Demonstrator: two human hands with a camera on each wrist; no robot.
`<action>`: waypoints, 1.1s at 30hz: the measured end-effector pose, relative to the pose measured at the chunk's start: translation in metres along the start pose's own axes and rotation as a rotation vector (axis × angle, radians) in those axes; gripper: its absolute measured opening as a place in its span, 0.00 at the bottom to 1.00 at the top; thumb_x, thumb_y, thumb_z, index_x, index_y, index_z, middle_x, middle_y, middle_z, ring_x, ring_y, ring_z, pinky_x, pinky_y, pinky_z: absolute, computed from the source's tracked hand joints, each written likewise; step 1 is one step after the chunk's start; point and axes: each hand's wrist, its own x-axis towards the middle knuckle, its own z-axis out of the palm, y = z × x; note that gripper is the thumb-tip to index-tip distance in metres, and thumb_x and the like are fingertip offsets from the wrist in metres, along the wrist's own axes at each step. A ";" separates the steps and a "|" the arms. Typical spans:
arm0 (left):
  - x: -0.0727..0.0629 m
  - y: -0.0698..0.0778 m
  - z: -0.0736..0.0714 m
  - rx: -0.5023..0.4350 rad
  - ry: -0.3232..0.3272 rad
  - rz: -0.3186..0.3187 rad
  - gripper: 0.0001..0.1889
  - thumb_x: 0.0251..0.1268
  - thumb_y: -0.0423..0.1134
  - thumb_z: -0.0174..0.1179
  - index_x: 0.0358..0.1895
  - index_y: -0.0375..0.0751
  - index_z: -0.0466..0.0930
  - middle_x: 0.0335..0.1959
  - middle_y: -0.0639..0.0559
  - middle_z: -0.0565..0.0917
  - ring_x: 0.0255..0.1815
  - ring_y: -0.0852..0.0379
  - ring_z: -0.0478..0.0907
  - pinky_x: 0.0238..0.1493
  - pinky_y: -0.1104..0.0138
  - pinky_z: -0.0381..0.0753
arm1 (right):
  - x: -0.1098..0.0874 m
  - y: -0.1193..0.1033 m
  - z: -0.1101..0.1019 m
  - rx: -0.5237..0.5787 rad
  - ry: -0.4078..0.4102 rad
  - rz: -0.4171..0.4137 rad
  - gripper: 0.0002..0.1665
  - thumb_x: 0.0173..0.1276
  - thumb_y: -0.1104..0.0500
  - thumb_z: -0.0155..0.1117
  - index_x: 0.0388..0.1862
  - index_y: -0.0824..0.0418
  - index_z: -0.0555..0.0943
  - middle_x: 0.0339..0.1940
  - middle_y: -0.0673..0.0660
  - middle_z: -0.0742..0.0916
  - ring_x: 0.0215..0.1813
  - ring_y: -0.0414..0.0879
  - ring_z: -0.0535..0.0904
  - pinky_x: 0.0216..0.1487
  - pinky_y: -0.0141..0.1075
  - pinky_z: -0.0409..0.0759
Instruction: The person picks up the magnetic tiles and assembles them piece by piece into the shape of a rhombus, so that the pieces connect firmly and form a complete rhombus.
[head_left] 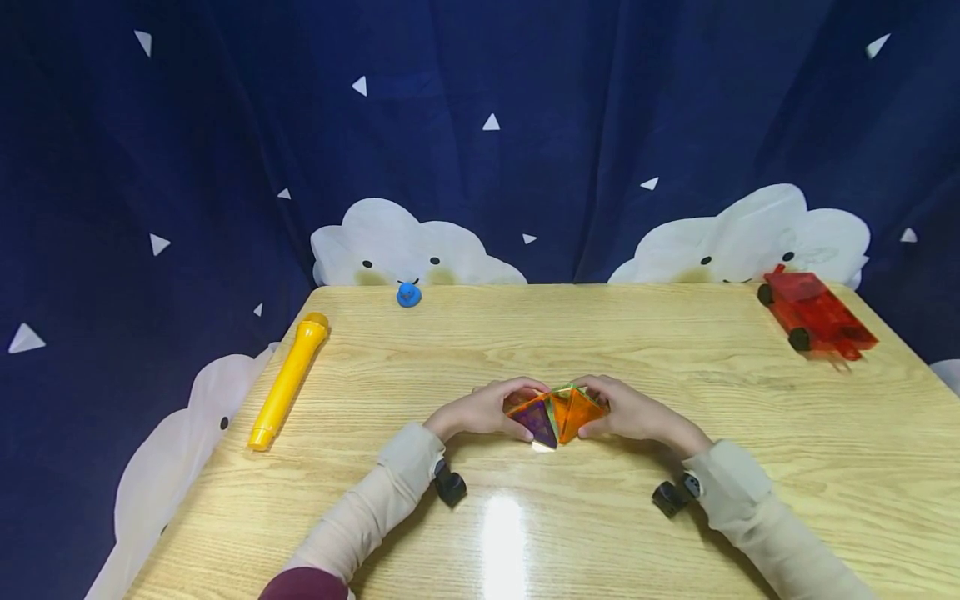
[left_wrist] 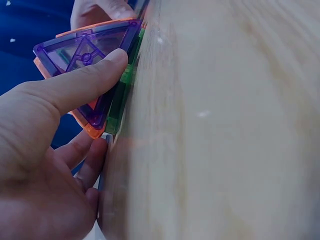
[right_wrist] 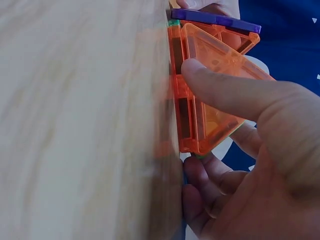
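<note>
Two small pyramids of see-through magnetic tiles stand side by side on the wooden table. My left hand (head_left: 487,409) grips the left pyramid, its thumb laid over a purple triangle tile (left_wrist: 86,58) with orange tile edges behind it. A green tile (left_wrist: 118,100) lies along the bottom of this pyramid, against the tabletop. My right hand (head_left: 633,410) holds the other pyramid, with the thumb on an orange triangle tile (right_wrist: 207,45) and the fingers behind. Between the hands, the two pyramids sit right against each other in the head view.
On the wooden table (head_left: 555,342), a yellow toy microphone (head_left: 288,383) lies at the left. A small blue toy bird (head_left: 408,295) sits at the back edge. At the back right is a red tile car (head_left: 817,312) with black wheels. A dark blue curtain (head_left: 555,167) hangs behind.
</note>
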 end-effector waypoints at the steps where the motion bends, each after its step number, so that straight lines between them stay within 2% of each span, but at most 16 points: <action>1: 0.000 0.000 0.000 0.000 0.000 0.002 0.34 0.55 0.31 0.68 0.66 0.49 0.67 0.61 0.47 0.74 0.62 0.54 0.70 0.64 0.62 0.65 | 0.000 -0.001 0.000 0.001 0.001 -0.007 0.35 0.54 0.58 0.75 0.58 0.68 0.73 0.49 0.62 0.80 0.43 0.47 0.72 0.44 0.38 0.71; 9: 0.001 -0.002 -0.001 -0.017 -0.001 0.035 0.34 0.54 0.30 0.68 0.66 0.47 0.67 0.60 0.46 0.75 0.61 0.53 0.71 0.63 0.63 0.66 | 0.001 -0.001 0.000 0.041 -0.014 -0.012 0.35 0.54 0.60 0.74 0.59 0.69 0.72 0.48 0.61 0.80 0.42 0.47 0.72 0.43 0.36 0.72; 16: 0.000 -0.004 0.000 -0.039 0.004 0.020 0.34 0.55 0.30 0.68 0.66 0.49 0.67 0.60 0.48 0.76 0.59 0.57 0.72 0.61 0.66 0.67 | 0.001 -0.002 0.002 0.049 -0.013 0.025 0.36 0.55 0.58 0.74 0.60 0.67 0.71 0.45 0.58 0.80 0.41 0.46 0.71 0.43 0.38 0.70; 22: 0.000 -0.006 0.000 -0.043 0.022 0.021 0.33 0.55 0.31 0.68 0.66 0.51 0.68 0.59 0.48 0.76 0.56 0.58 0.74 0.60 0.63 0.67 | 0.001 -0.003 0.003 0.032 0.002 0.047 0.37 0.54 0.57 0.75 0.61 0.66 0.71 0.41 0.57 0.79 0.41 0.47 0.70 0.44 0.40 0.70; 33: 0.001 -0.007 -0.003 -0.120 0.013 0.055 0.33 0.57 0.27 0.65 0.67 0.43 0.65 0.61 0.42 0.75 0.56 0.55 0.73 0.60 0.64 0.68 | 0.001 -0.003 0.004 0.026 0.012 0.062 0.37 0.55 0.56 0.74 0.62 0.65 0.71 0.44 0.60 0.78 0.43 0.49 0.71 0.45 0.42 0.71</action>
